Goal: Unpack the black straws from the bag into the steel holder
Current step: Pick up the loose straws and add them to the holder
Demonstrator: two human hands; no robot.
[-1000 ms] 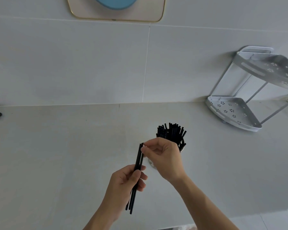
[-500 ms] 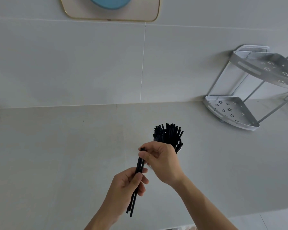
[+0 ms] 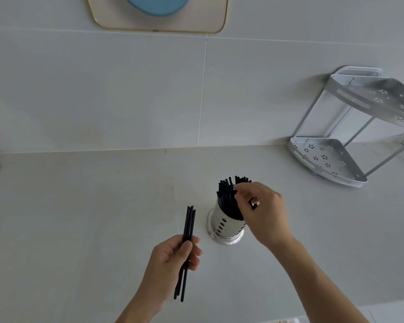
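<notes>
1. Right hand [image 3: 262,212] hovers at the holder [image 3: 228,226] on the desk [image 3: 79,217], fingers pinched at the standing straws' tops, seemingly seating one.
2. Left hand [image 3: 173,259] grips a few spare straws [image 3: 187,243] upright, ready to feed.

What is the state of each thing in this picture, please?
steel holder: upright on the counter, packed with black straws.
loose straws: a few, gripped in the left hand.
right hand: at the holder's top, fingers among the straws.
corner rack: both shelves bare.
</notes>
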